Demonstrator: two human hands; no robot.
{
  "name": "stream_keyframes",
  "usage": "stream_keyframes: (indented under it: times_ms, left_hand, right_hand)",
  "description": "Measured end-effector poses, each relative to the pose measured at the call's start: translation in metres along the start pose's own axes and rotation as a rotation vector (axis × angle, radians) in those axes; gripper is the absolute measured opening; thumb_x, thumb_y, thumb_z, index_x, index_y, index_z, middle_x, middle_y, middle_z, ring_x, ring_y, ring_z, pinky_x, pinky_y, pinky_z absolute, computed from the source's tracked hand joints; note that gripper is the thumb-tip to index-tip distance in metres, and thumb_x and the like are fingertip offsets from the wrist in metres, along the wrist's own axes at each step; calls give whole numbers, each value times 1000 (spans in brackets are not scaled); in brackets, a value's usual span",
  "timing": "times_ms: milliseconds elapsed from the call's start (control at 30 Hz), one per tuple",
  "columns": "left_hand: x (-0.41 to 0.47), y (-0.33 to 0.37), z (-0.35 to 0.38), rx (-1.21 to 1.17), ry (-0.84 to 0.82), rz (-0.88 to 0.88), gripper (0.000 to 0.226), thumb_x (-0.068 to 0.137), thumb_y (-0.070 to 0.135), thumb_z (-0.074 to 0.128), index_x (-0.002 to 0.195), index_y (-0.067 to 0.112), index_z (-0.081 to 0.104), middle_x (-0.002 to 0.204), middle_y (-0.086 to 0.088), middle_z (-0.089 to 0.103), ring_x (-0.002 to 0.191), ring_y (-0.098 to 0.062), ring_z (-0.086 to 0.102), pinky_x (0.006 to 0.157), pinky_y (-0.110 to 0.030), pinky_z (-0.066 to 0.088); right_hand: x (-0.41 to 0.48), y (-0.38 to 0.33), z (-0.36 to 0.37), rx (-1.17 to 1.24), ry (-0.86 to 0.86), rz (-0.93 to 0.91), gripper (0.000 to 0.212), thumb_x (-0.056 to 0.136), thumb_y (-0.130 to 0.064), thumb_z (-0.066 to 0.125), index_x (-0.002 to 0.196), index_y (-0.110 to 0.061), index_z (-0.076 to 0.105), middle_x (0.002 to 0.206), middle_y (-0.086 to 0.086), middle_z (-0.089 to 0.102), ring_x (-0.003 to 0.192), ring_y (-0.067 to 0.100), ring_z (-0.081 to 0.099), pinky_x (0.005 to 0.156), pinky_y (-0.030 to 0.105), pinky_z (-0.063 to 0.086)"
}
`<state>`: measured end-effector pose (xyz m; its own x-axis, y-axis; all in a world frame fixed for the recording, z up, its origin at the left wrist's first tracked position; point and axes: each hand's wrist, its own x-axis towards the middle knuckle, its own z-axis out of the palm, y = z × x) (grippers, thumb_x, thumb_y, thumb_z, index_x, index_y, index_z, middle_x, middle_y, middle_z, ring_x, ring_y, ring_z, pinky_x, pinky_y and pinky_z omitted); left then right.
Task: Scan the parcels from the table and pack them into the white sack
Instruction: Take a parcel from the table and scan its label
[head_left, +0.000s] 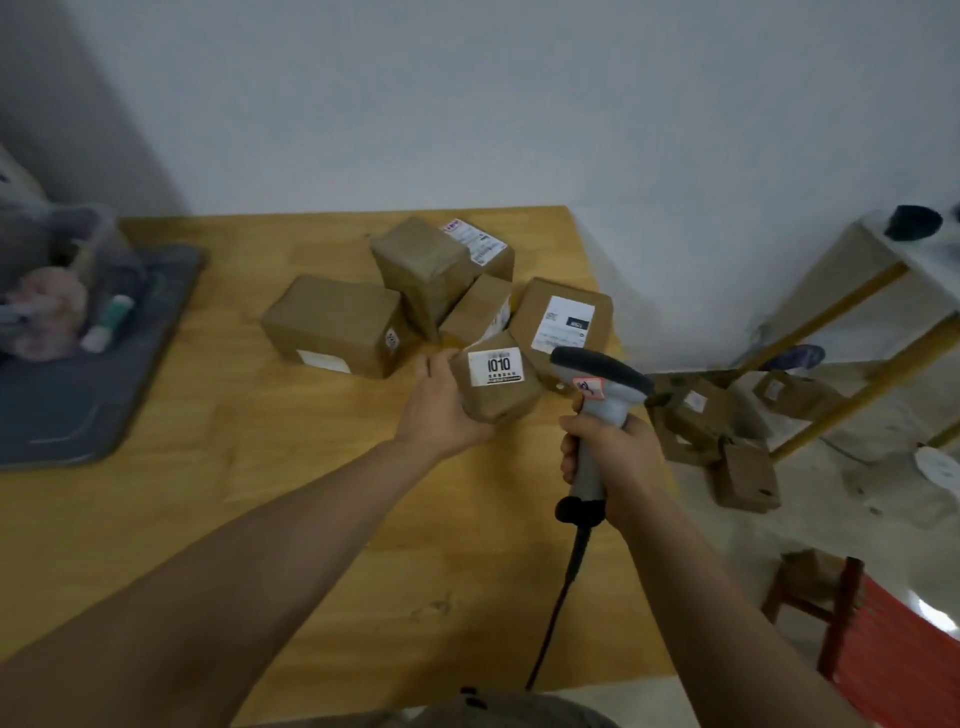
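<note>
Small parcel (498, 387) gripped from 9 o'clock side by left hand (441, 410), over tabletop (249, 493), label (496, 367) turned up. Scanner (602, 371) clasped in right hand (610, 460), at 3 o'clock of parcel, just beside it. Scan may be missed: head seems aimed past label. Parcel may be dropped: grip one-sided. White sack not seen

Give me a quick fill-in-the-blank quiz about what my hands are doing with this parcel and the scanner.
The left hand holds a small parcel whose label reads ____.
The right hand grips a grey barcode ____.
Its cord is coloured ____.
Missing words: 1010; scanner; black.
</note>
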<state>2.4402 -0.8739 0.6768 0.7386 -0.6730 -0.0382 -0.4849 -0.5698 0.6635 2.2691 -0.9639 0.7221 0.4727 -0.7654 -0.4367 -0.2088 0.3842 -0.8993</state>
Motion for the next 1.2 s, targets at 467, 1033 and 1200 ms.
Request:
stream_keyframes:
  times_ms: [467, 1033, 1200]
  left_hand:
    - [-61, -105, -95, -116, 419, -217, 107, 52, 23, 91, 140, 12, 32, 135, -8, 29, 116, -20, 47, 89, -24, 40]
    - [-91, -123, -114, 209, 485, -238, 95, 58, 20, 83, 139, 17, 34, 140, -10, 27, 131, -26, 34, 75, -37, 50]
    - [-94, -123, -114, 213, 481, -257, 95, 58, 21, 83, 139, 17, 34, 141, -10, 26, 132, -25, 31, 76, -36, 49]
  right_hand:
    - [-30, 4, 108, -290, -433, -33, 6, 82, -2, 65, 78, -5, 61, 56, 10, 58, 42, 19, 51, 44, 27, 44]
    - [-67, 7, 147, -394, -560, -130, 12, 79, -2, 66, 71, -8, 60, 47, 0, 55, 37, 14, 50, 39, 22, 42]
    - [-71, 7, 147, -379, -567, -135, 13, 80, -2, 66, 69, -8, 60, 48, 2, 55, 38, 15, 49, 40, 22, 42]
